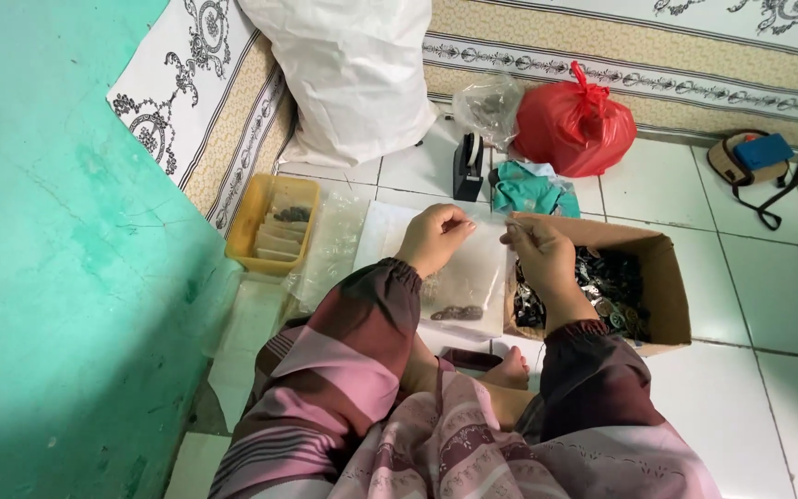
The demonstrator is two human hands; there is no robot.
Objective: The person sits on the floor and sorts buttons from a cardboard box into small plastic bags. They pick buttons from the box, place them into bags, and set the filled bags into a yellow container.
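My left hand (434,237) and my right hand (541,256) pinch the top edge of a small clear plastic bag (473,273) held between them. A few dark metal pieces (457,313) lie in the bottom of the bag. My right hand hovers over the left end of a brown cardboard box (667,277) full of small dark metal pieces (613,286). Both arms wear pink and brown striped sleeves. My bare foot (510,370) shows under the bag.
A yellow plastic tray (249,222) with filled small bags stands at the left, next to loose clear bags (330,245). Behind are a black tape dispenser (466,166), a red plastic bag (573,125), a large white sack (353,74), a teal cloth (533,189). A green wall (66,277) stands left.
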